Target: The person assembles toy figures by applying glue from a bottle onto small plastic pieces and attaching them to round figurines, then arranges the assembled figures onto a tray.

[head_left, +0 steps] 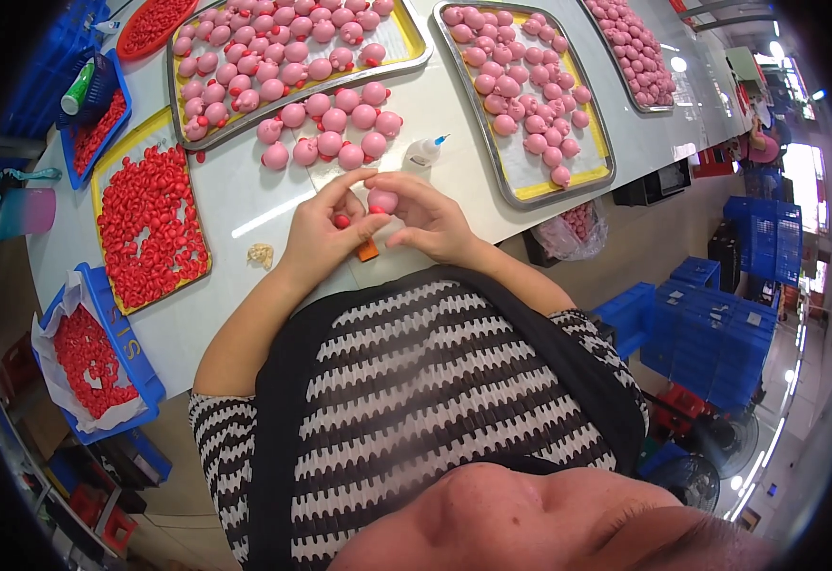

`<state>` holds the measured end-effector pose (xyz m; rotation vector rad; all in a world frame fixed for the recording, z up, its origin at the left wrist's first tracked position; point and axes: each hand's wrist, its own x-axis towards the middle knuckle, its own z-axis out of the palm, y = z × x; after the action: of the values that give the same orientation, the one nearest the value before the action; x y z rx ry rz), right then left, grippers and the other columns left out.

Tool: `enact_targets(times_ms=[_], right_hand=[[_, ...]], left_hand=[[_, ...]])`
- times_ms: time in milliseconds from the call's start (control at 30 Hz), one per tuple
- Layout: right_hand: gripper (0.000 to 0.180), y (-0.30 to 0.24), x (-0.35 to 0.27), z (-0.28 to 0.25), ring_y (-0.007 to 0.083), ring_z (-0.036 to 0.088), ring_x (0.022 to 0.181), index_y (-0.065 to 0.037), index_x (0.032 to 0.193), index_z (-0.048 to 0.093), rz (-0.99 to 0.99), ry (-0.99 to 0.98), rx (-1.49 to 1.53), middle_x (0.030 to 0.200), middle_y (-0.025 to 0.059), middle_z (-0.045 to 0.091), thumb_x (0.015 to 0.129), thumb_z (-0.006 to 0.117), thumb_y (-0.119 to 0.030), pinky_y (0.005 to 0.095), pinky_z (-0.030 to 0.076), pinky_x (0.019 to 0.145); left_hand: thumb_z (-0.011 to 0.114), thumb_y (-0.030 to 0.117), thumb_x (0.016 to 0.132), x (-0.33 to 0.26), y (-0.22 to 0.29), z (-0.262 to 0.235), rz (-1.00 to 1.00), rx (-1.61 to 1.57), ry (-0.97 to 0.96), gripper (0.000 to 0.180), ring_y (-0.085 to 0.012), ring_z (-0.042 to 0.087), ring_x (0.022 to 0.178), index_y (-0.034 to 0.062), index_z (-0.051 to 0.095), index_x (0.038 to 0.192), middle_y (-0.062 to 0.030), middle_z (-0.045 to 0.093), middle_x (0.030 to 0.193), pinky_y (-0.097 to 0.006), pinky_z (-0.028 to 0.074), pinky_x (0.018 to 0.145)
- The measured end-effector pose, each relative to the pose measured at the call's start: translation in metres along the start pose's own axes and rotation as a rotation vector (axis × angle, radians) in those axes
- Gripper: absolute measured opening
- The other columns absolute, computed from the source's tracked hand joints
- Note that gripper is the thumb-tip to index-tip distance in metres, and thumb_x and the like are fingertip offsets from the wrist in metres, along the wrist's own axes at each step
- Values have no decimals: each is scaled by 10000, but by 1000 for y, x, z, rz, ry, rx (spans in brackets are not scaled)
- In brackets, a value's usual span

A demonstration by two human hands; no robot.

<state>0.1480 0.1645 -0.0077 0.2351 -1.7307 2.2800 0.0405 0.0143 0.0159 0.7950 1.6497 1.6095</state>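
step: I'm probably fitting a red piece point(342, 221) to pink ball point(384, 201) | ball: between my hands, by table point(244, 181) edge | left hand point(323, 226): curled, gripping red piece | right hand point(440, 225): fingers curved round ball, thumb apart | next: likely needs steady hold, careful alignment

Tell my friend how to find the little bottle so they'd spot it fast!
Start at the big white table in front of the person. Just beyond the right hand, between the loose pink balls and the metal-rimmed tray, is the small bottle. Unlike its round pink neighbours, it's whitish with a thin blue tip.
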Motion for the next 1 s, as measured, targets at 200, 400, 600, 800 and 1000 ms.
enact_targets(times_ms=[200,400,600,800,1000], right_hand=[[391,-3,-1,-5,193,494,1079,-32,1136,530,-86,90,-270,1219,100,410,773,630,77,320,445,943],[341,-9,1,-8,190,527,1017,-33,1058,569,-97,78,-531,1112,93,466,755,617,115,292,497,842],[354,-12,2,-6,199,520,1035,-6,1079,547,-98,63,-525,1119,107,447,758,604,134,293,503,842],[354,-16,4,-6,195,527,1036,-23,1092,554,-81,125,-530,1123,88,472,763,623,87,295,488,852],[390,-17,5,-4,208,510,1066,3,1133,510,-42,176,-456,1135,105,441,770,614,102,321,476,892]], left_hand=[[695,107,784,-1,0,0,235,310,89,285,-93,506,551,50,591,1043,-43,575,684,-230,424,517],[679,69,779,-1,7,0,343,409,89,254,-119,508,546,55,597,1019,-54,594,741,-244,427,511],[679,65,776,-2,7,-1,316,421,86,209,-116,515,535,36,614,972,-63,607,735,-245,436,511],[680,81,786,-1,-5,-1,219,257,127,184,-120,615,651,14,643,954,-90,659,808,-235,496,587],[612,119,864,-2,-4,-3,123,113,115,190,-87,599,701,-2,622,1010,-74,660,856,-206,473,606]])
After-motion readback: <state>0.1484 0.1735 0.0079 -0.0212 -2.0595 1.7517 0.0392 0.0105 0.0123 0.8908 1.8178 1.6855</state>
